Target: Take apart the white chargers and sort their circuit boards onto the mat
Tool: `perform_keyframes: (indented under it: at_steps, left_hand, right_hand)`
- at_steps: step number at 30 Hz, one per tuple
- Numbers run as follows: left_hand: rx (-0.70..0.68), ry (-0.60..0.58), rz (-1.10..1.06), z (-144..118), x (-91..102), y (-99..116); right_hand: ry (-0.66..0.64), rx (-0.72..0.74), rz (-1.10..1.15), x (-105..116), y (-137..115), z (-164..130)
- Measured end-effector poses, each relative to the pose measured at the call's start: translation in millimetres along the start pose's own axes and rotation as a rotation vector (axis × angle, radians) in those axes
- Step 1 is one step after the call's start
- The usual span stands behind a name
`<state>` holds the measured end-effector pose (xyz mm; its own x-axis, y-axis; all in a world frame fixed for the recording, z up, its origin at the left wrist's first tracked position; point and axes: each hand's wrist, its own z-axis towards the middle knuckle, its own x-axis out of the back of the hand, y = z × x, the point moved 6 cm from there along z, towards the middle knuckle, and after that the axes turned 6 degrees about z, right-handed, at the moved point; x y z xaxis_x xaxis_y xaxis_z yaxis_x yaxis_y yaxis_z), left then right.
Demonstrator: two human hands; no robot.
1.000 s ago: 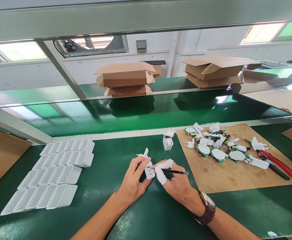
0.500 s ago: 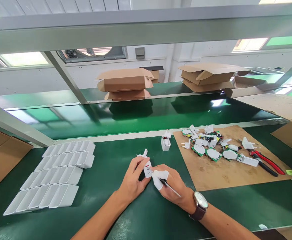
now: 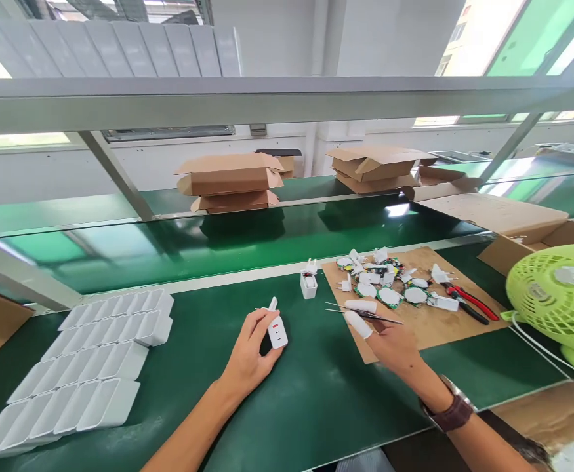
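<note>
My left hand (image 3: 248,351) is closed around a small white power adapter (image 3: 277,334), which has socket slots and a red mark on its face. The adapter rests low over the green table, tilted, its far end partly covered by my fingers. Over the edge of the brown board, my right hand (image 3: 392,341) grips a pair of tweezers (image 3: 384,318). Their thin tips point left, apart from each other and touching nothing. White covers (image 3: 358,324) sit on fingers of this hand. An upright white housing (image 3: 309,286) with a pronged part in it stands between the hands, farther back.
Rows of white housings (image 3: 114,362) cover the left side. Several circuit boards (image 3: 389,297) with wires and plugs lie on the brown board (image 3: 444,333), beside red-and-black pliers (image 3: 472,307). A green fan (image 3: 557,288) stands right; cardboard boxes (image 3: 232,180) sit behind.
My right hand has moved right, away from the adapter, and the tweezers now point left. My left hand keeps its hold on the adapter. The view has shifted up and to the right.
</note>
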<state>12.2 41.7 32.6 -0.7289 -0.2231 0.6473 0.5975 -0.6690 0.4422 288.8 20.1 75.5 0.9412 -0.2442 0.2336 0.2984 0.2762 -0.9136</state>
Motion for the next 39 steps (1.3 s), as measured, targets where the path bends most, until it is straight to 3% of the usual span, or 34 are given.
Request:
perform_keyframes:
  at_steps: [6, 9, 12, 21, 28, 33, 36, 39]
  left_hand:
    - [-0.043, 0.034, 0.034, 0, -0.1, -3]
    - [-0.056, 0.039, 0.042, 0, 0.0, -5]
    - [-0.063, 0.055, 0.047, 0, 2.1, -5]
    - [-0.024, 0.027, 0.05, 1, 3.1, 2]
    - [-0.015, -0.016, -0.006, 0, 1.9, 4]
    - [-0.017, -0.015, -0.027, 1, 1.5, 5]
    - [-0.007, -0.011, -0.03, 2, 0.9, 5]
    - [0.014, -0.009, -0.024, 1, 0.2, 3]
  right_hand:
    - [0.071, -0.129, 0.016, 65, 29, -15]
    - [0.049, -0.153, -0.071, 80, 43, -23]
    - [-0.003, -0.067, -0.367, 85, 45, -32]
    - [-0.158, 0.25, -0.901, 68, 43, -41]
    - [-0.234, 0.22, -1.099, 68, 54, -30]
    - [-0.192, 0.333, -0.998, 54, 32, -24]
    - [-0.218, 0.453, -0.833, 27, 6, -20]
    - [-0.295, 0.484, -0.665, -9, -14, -12]
